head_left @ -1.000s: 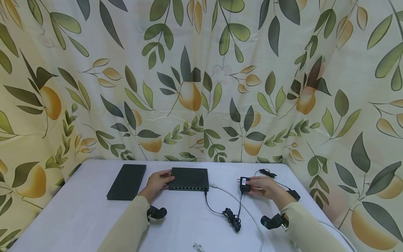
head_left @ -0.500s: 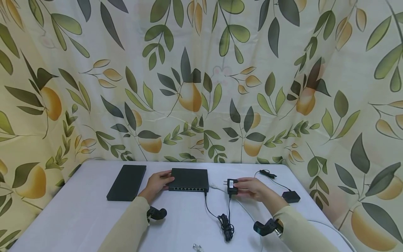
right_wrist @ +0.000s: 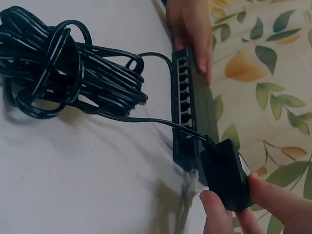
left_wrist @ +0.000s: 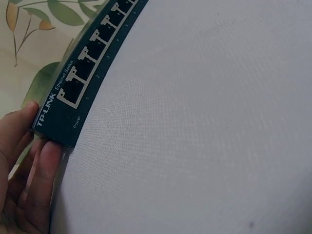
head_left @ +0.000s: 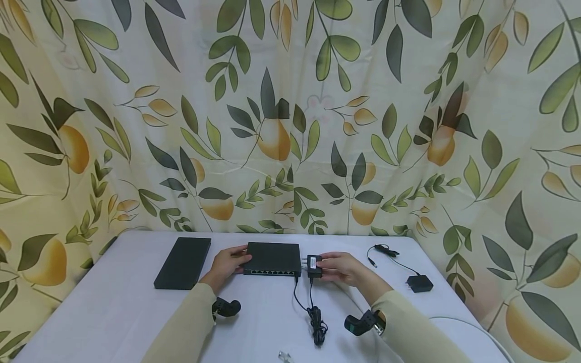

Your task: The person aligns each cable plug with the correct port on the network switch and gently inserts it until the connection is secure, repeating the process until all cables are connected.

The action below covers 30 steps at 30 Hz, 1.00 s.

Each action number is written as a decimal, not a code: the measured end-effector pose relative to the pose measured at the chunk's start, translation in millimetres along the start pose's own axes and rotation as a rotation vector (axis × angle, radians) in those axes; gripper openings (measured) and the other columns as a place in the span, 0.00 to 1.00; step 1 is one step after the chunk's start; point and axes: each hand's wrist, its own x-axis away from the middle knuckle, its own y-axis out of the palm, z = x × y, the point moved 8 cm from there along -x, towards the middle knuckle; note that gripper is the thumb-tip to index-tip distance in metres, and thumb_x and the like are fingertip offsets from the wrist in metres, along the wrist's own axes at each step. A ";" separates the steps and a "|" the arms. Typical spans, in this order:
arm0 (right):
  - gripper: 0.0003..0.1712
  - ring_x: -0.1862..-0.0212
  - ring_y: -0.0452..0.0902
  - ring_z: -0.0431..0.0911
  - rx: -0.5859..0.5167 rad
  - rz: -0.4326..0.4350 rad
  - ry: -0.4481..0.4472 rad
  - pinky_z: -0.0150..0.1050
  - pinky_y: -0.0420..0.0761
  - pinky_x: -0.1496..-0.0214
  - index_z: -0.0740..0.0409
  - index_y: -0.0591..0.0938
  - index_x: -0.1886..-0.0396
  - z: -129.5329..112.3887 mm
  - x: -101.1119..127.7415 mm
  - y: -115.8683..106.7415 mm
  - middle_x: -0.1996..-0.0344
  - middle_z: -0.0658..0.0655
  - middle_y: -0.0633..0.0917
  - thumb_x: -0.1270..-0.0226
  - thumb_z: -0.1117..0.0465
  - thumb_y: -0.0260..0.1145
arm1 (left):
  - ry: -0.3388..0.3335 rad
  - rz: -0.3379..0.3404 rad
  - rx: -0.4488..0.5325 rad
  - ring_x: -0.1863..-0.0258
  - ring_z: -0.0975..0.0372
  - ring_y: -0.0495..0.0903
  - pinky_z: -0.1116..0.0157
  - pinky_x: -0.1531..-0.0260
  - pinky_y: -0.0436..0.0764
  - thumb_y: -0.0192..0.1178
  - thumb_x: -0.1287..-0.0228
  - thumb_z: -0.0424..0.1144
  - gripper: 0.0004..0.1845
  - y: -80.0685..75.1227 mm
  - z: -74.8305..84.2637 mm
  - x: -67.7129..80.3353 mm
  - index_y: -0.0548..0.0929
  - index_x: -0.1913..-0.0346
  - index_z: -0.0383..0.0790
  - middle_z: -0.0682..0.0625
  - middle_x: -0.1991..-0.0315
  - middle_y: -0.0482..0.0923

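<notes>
A black network switch [head_left: 273, 257] lies mid-table, its port row [left_wrist: 92, 53] facing me. My left hand [head_left: 226, 264] holds its left end, with the fingers [left_wrist: 41, 168] against the corner. My right hand [head_left: 341, 267] pinches a black power adapter [head_left: 314, 265] right beside the switch's right end. In the right wrist view the adapter [right_wrist: 225, 173] sits by the switch [right_wrist: 187, 105], and my left hand [right_wrist: 190, 29] shows at the far end. The adapter's cable bundle [head_left: 316, 325] trails toward me, seen coiled [right_wrist: 53, 63] in the right wrist view.
A flat black box [head_left: 183, 261] lies left of the switch. A second black adapter [head_left: 419, 284] with its thin lead [head_left: 383, 250] rests at the right. A white cable [head_left: 467, 327] curves along the table's right front. A clear plug [head_left: 284, 356] lies near the front edge. A leaf-print curtain hangs behind.
My right hand has carried the power adapter leftward from the table's right side to the switch's right end, dragging the cable bundle along. The left hand has stayed on the switch.
</notes>
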 end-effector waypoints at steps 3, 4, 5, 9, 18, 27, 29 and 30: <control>0.27 0.62 0.79 0.52 -0.007 0.002 0.000 0.45 0.78 0.57 0.67 0.71 0.45 1.8 -4.9 7.9 0.53 0.68 0.75 0.46 0.71 0.65 | -0.005 0.003 0.001 0.57 0.57 0.77 0.64 0.67 0.80 0.68 0.52 0.42 0.28 -0.3 -0.6 0.2 0.76 0.44 0.45 0.47 0.54 0.77; 0.26 0.62 0.78 0.52 -0.011 0.001 0.002 0.46 0.78 0.57 0.67 0.71 0.45 2.1 -6.1 10.9 0.52 0.67 0.75 0.46 0.71 0.65 | -0.008 0.004 0.002 0.57 0.57 0.77 0.64 0.67 0.80 0.68 0.52 0.42 0.27 -0.3 -0.9 0.1 0.77 0.45 0.45 0.47 0.54 0.78; 0.27 0.61 0.78 0.52 -0.015 0.000 0.003 0.46 0.77 0.56 0.67 0.71 0.45 2.5 -7.1 13.4 0.52 0.67 0.74 0.46 0.71 0.65 | -0.010 0.005 0.002 0.57 0.57 0.77 0.64 0.67 0.80 0.68 0.52 0.42 0.27 -0.4 -1.1 0.2 0.77 0.45 0.45 0.48 0.54 0.78; 0.27 0.61 0.77 0.51 -0.029 0.000 0.002 0.45 0.78 0.57 0.68 0.70 0.44 2.2 -10.4 22.3 0.51 0.68 0.73 0.46 0.71 0.64 | -0.006 0.007 0.005 0.57 0.57 0.77 0.63 0.67 0.80 0.68 0.52 0.42 0.27 0.1 -0.5 0.7 0.77 0.45 0.45 0.48 0.54 0.78; 0.24 0.62 0.78 0.51 -0.058 0.010 0.027 0.44 0.78 0.58 0.67 0.72 0.46 -1.6 -24.0 34.5 0.53 0.67 0.75 0.45 0.73 0.64 | 0.009 0.006 -0.006 0.57 0.58 0.77 0.64 0.67 0.80 0.67 0.51 0.42 0.27 -0.7 1.3 1.9 0.77 0.45 0.45 0.48 0.54 0.77; 0.23 0.62 0.79 0.51 -0.022 0.041 0.038 0.45 0.77 0.56 0.68 0.73 0.48 -5.2 -31.1 37.1 0.56 0.66 0.78 0.45 0.72 0.64 | 0.007 0.002 -0.005 0.56 0.58 0.77 0.64 0.65 0.79 0.66 0.50 0.43 0.26 -1.1 0.2 0.9 0.77 0.44 0.47 0.49 0.53 0.77; 0.22 0.63 0.79 0.51 -0.010 0.049 0.035 0.46 0.77 0.54 0.69 0.73 0.48 -5.4 -32.9 38.1 0.58 0.65 0.79 0.45 0.72 0.64 | 0.010 0.001 -0.006 0.55 0.58 0.76 0.65 0.65 0.79 0.66 0.50 0.43 0.26 -1.0 0.0 0.8 0.76 0.44 0.46 0.48 0.52 0.77; 0.22 0.63 0.79 0.51 -0.004 0.056 0.033 0.46 0.76 0.54 0.69 0.73 0.49 -5.1 -33.7 38.4 0.59 0.65 0.79 0.45 0.72 0.64 | 0.008 0.001 -0.003 0.55 0.58 0.76 0.65 0.65 0.79 0.66 0.50 0.43 0.26 -1.0 -0.5 0.8 0.76 0.44 0.46 0.48 0.52 0.77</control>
